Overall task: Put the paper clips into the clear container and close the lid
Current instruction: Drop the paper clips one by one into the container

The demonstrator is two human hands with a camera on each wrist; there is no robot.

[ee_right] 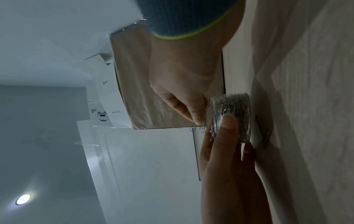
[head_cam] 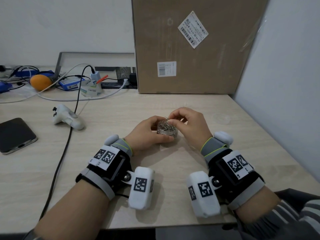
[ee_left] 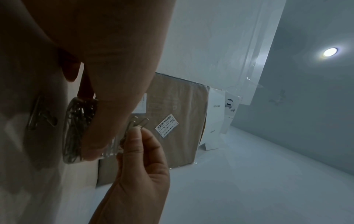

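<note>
A small round clear container [head_cam: 167,131] full of silver paper clips stands on the table [head_cam: 121,153], with no lid on it. My left hand [head_cam: 149,132] grips it from the left, thumb along the near side. My right hand [head_cam: 188,124] pinches a few paper clips [head_cam: 167,119] just above the container's open top; the left wrist view shows those clips [ee_left: 138,123] in my right fingertips [ee_left: 140,136]. Two or three loose clips [ee_left: 42,116] lie on the table beside the container [ee_left: 79,130]. The clear lid [head_cam: 221,118] lies flat to the right.
A big cardboard box [head_cam: 190,49] stands upright at the back. On the left of the table are a white controller [head_cam: 67,116], a dark phone [head_cam: 15,134] and a black cable [head_cam: 64,149]. An orange [head_cam: 40,82] and a tape roll [head_cam: 90,90] sit among wires.
</note>
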